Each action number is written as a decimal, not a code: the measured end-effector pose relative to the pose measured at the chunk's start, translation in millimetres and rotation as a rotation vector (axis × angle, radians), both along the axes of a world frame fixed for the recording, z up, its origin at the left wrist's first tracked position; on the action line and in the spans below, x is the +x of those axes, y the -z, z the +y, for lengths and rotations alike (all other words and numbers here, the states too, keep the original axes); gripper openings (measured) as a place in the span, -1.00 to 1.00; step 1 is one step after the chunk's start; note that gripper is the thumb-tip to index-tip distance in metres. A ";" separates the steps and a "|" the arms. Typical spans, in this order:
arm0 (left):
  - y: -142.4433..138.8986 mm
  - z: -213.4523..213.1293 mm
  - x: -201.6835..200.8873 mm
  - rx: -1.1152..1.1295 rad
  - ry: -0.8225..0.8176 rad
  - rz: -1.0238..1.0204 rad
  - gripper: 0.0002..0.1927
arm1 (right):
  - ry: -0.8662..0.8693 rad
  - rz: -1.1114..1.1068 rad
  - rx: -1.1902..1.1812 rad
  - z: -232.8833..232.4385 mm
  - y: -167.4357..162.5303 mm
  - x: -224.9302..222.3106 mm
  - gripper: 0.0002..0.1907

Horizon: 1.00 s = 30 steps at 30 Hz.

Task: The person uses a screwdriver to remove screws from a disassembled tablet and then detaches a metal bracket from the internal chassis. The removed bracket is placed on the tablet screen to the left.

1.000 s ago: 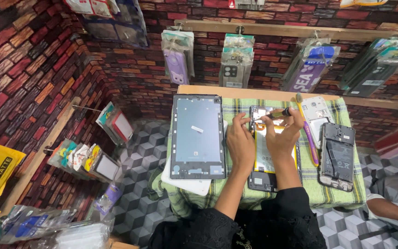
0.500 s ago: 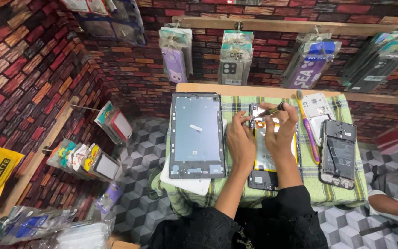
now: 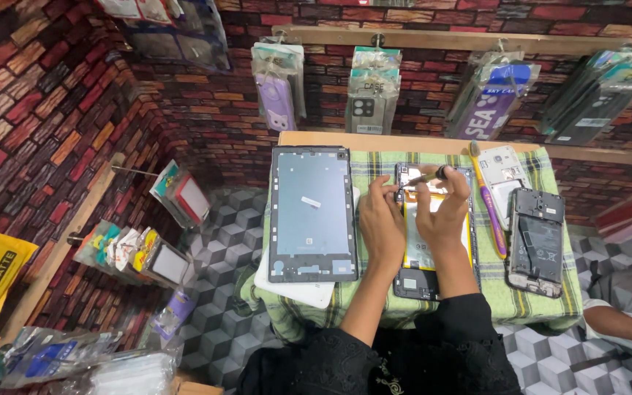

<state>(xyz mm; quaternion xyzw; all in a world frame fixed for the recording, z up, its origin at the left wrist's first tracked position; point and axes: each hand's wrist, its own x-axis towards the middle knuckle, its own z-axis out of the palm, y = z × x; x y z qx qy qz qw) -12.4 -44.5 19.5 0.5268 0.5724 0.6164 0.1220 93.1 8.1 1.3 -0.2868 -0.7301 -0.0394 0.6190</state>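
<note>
Black garment with pushed-up sleeves is worn — forearms bared; left hand [image 3: 382,223] and right hand [image 3: 440,216] ungloved — pale embroidery at 6 o'clock.
</note>
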 end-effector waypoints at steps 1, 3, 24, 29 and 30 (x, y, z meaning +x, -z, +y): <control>0.3 0.5 0.1 -0.008 -0.004 0.004 -0.69 | -0.050 -0.009 -0.028 -1.1 -0.6 -0.4 -0.33; 0.6 2.0 0.7 -0.025 -0.011 0.012 -0.67 | -0.014 0.022 -0.024 -1.2 -2.5 -2.2 -0.33; 3.9 4.9 1.8 -0.128 0.007 0.026 -0.70 | -0.007 0.098 -0.108 -7.3 -13.4 -3.9 -0.27; 5.0 5.1 2.1 -0.111 0.005 0.035 -0.71 | 0.062 0.016 -0.081 -10.9 -19.7 -3.9 -0.25; 5.1 5.3 1.8 -0.100 0.004 0.039 -0.70 | 0.064 0.049 -0.086 -10.0 -20.7 -4.8 -0.25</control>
